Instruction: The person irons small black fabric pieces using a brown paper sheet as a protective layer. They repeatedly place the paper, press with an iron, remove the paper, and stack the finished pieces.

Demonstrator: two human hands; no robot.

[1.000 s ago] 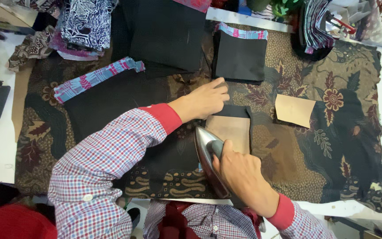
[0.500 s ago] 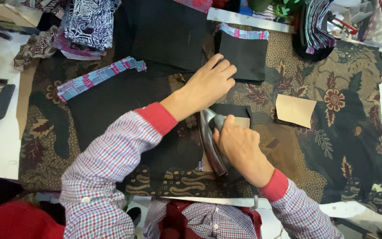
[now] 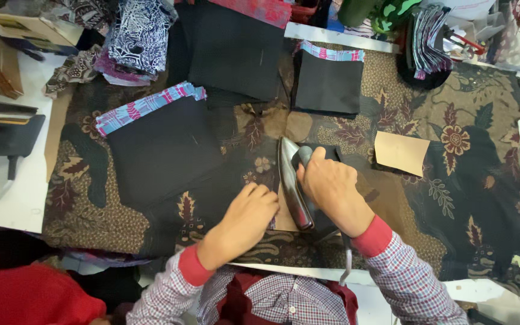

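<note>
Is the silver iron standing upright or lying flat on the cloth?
Lying flat: the silver iron rests soleplate down on the cloth, gripped from above by the right hand.

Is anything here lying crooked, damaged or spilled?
Nothing is spilled or visibly damaged. Only the black fabric piece with a striped edge lies tilted on the patterned cloth. The right hand holds the iron normally.

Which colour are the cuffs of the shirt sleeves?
Red cuffs, on checked sleeves; head view shows them.

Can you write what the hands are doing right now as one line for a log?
right hand: grips iron on batik cloth | left hand: presses black fabric beside iron | tan card: lies apart
</note>
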